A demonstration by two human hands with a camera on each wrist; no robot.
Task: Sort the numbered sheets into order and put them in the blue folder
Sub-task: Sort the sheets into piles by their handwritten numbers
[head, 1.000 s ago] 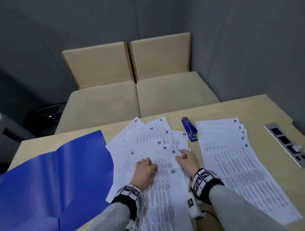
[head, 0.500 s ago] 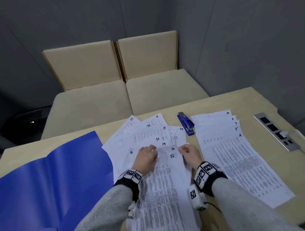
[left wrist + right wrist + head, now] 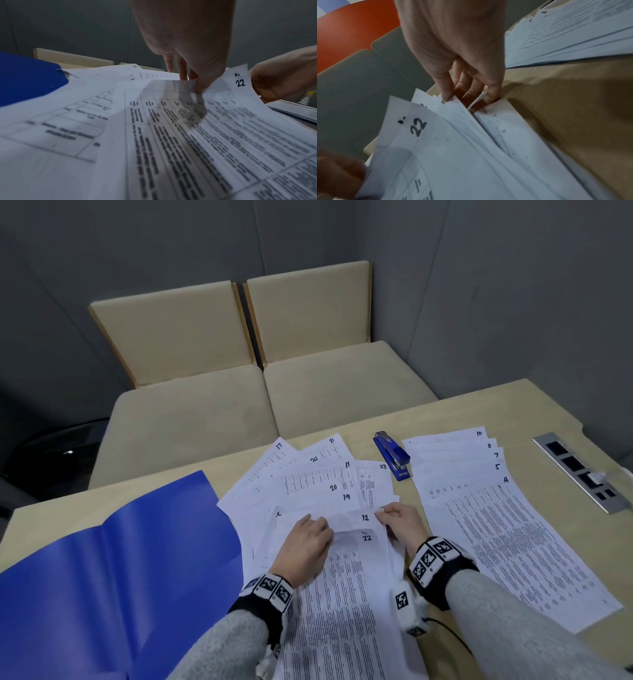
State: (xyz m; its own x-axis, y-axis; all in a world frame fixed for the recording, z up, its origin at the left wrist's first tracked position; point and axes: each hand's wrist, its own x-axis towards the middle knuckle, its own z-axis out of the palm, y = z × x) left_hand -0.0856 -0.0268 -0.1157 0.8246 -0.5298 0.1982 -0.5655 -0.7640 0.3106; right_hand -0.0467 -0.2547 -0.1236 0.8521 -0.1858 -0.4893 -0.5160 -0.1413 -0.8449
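An open blue folder (image 3: 113,570) lies at the table's left. In the middle, numbered sheets (image 3: 318,481) are fanned out, showing 17, 21, 11, 23, 20 and 19. My left hand (image 3: 320,523) pinches the top edge of sheet 22 (image 3: 240,83), thumb on the printed face. My right hand (image 3: 382,513) pinches the right corner of sheet 12 (image 3: 356,518), which lies just behind sheet 22; its other fingers are tucked between lower sheet corners (image 3: 476,106). A second, stepped pile (image 3: 496,508) on the right shows 10, 8, 7, 5 and 4.
A blue stapler (image 3: 392,455) lies between the two paper groups at the back. A metal socket panel (image 3: 582,470) is set into the table at the far right. Two beige seats (image 3: 267,392) stand behind the table, against grey walls.
Both hands moved up to the top edge of the near sheets. Sheet 12 now shows behind sheet 22, where 16 showed before. The head view shifted slightly.
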